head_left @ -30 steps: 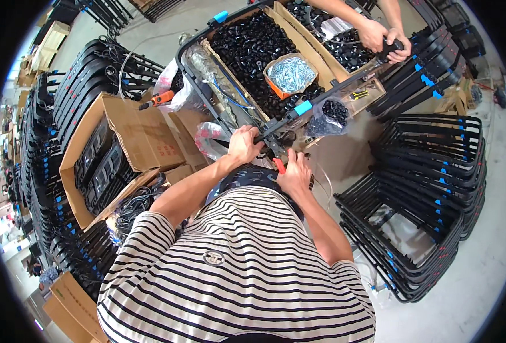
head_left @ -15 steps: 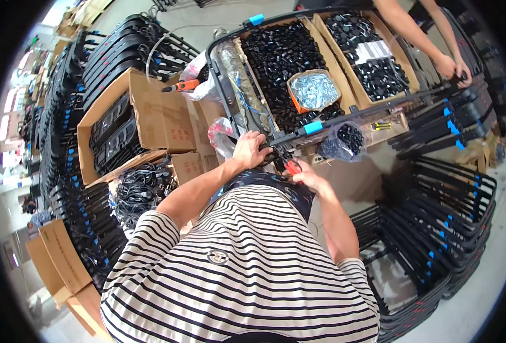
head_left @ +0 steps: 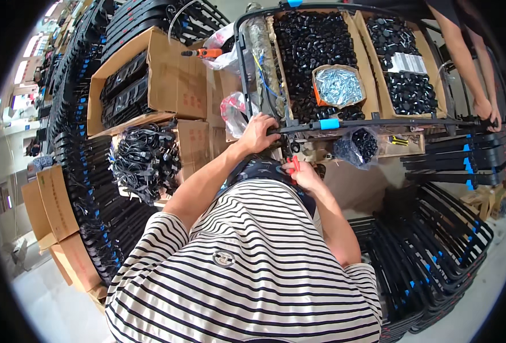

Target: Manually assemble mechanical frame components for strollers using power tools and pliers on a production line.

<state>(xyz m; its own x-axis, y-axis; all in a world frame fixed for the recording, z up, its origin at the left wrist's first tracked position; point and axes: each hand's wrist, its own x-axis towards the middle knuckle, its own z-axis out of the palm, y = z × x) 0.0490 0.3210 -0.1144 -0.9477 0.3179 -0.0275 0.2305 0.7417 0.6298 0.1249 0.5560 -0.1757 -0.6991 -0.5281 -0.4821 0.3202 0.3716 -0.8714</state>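
Gripping a red tool (head_left: 295, 164), right fingers (head_left: 290, 170) sit near a bag (head_left: 362, 163); left fingers (head_left: 268, 122) clasp a black frame (head_left: 357, 123).

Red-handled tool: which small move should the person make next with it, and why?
Perhaps ease the red-handled tool slightly toward the near left corner of the black frame: the right hand holds it just below there, and the left hand is at that corner, seemingly ready to steady it. The tool's tip is unclear.

Tangled black cables (head_left: 144, 160) — beside open cardboard box (head_left: 178, 80)
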